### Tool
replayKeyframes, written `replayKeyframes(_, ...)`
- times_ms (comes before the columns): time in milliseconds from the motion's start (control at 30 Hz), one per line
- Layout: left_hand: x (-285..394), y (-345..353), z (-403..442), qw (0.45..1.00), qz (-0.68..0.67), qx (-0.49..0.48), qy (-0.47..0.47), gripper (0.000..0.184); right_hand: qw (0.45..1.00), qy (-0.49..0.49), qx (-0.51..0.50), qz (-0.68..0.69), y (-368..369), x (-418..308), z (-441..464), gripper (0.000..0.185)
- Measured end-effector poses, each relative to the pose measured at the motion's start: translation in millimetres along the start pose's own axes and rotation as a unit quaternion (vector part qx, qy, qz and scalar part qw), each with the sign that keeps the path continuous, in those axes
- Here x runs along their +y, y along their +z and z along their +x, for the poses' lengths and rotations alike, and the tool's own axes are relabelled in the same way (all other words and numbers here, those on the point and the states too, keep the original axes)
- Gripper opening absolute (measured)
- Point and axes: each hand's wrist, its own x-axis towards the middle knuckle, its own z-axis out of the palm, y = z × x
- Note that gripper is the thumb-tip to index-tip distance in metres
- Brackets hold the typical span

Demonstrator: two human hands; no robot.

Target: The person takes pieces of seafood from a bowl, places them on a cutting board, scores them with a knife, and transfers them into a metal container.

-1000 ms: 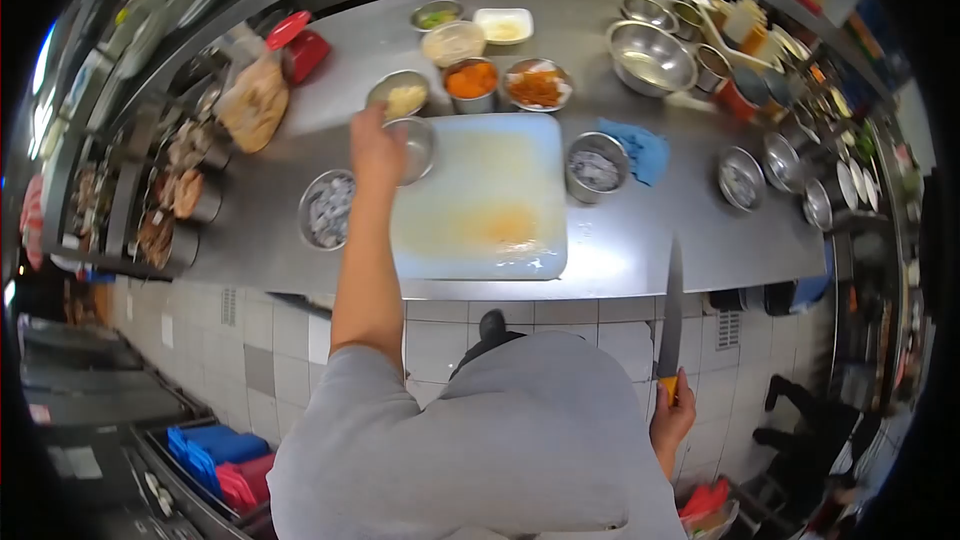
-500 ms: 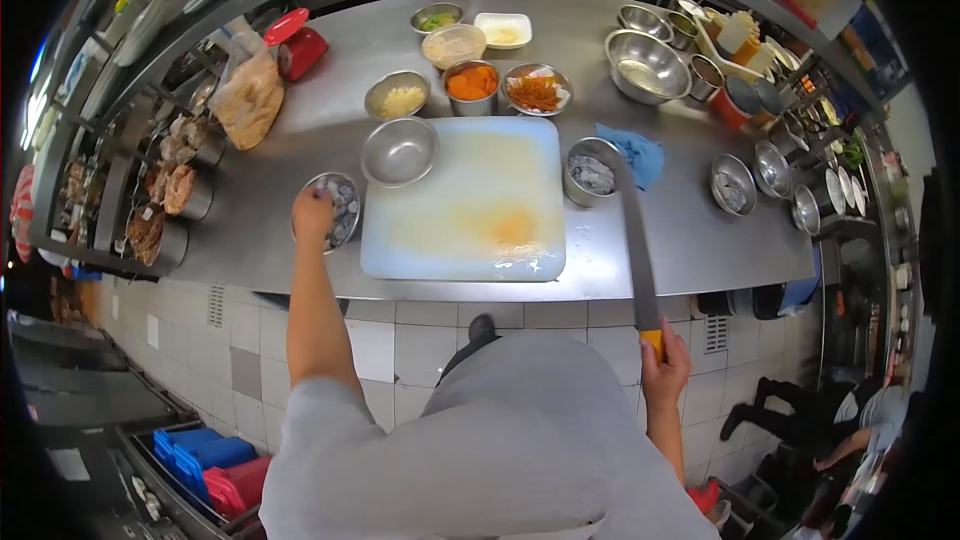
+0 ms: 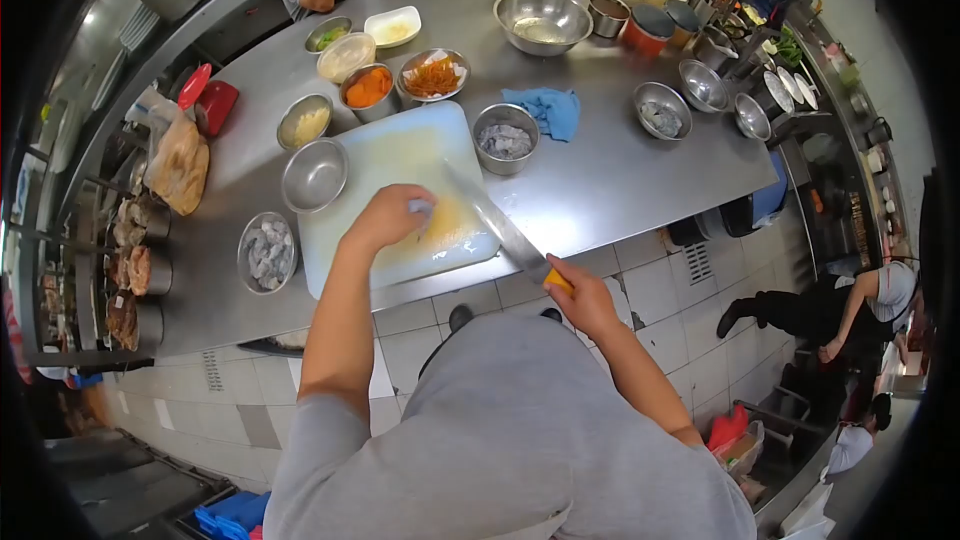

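The knife [image 3: 507,234] the right hand [image 3: 587,302] clasps could skid on the wet board [image 3: 338,232] toward the left hand [image 3: 386,217], apparently pinching a greyish piece [image 3: 421,206].

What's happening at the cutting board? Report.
Left hand over cutting board, pinching small greyish piece. Right hand gripping knife, blade over board. Metal bowl at board's far-left corner.
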Motion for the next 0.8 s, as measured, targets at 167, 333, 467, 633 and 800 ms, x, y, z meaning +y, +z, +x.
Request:
replayKeyframes(167, -11, 68, 37, 0.956, 0.119, 0.268, 0.013, 0.031, 0.993, 0.071, -0.062, 0.069, 6, 23, 5, 0.059)
replayKeyframes(333, 7, 89, 52, 0.954, 0.163, 0.235, -0.09, 0.032, 0.984, 0.102, -0.107, 0.097, 3, 27, 9, 0.061)
replayKeyframes(467, 0, 95, 67, 0.936, 0.215, 0.269, -0.072, 0.029, 0.986, 0.09, -0.09, 0.108, 9, 33, 25, 0.06)
replayKeyframes(633, 2, 84, 57, 0.946, 0.206, 0.238, -0.072, 0.025, 0.973, 0.128, -0.086, 0.171, 14, 19, 51, 0.061)
replayKeyframes(800, 13, 82, 36, 0.958, 0.203, 0.197, -0.056, 0.032, 0.964, 0.096, -0.078, 0.237, 41, 38, 70, 0.059)
